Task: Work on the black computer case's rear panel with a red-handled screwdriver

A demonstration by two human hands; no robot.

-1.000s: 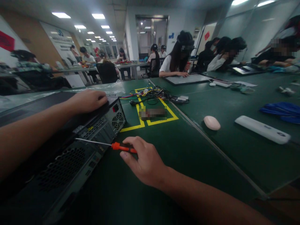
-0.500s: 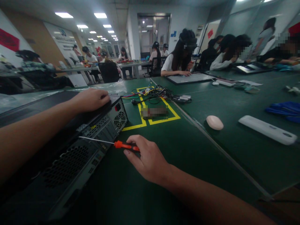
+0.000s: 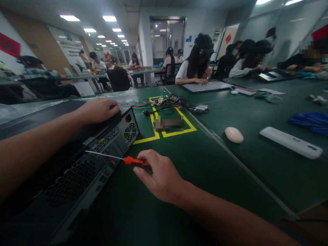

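On its side at the left lies a black computer tower [image 3: 77, 177], its rear panel with fan grille and ports turned toward me. My left hand [image 3: 98, 109] rests on the tower's top surface, fingers loosely bent and the fingertips partly hidden. In my right hand [image 3: 160, 176] is a screwdriver [image 3: 132, 160] with an orange and black handle, gripped between thumb and fingers. Its long metal shaft points left, and the tip appears at the rear panel's upper edge. Whether the tip sits on a screw I cannot tell.
Beyond the tower, a bundle of cables [image 3: 176, 101] lies by yellow tape [image 3: 179, 132] on the green table [image 3: 205, 164]. A blurred-out object [image 3: 169, 124] sits inside the tape. Rightward are a pale oval object [image 3: 234, 135], a white bar-shaped device [image 3: 290, 141] and blue cloth [image 3: 310, 121]. Several people work behind.
My right hand and the screwdriver have shifted very slightly left and down. My left hand stays on the tower.
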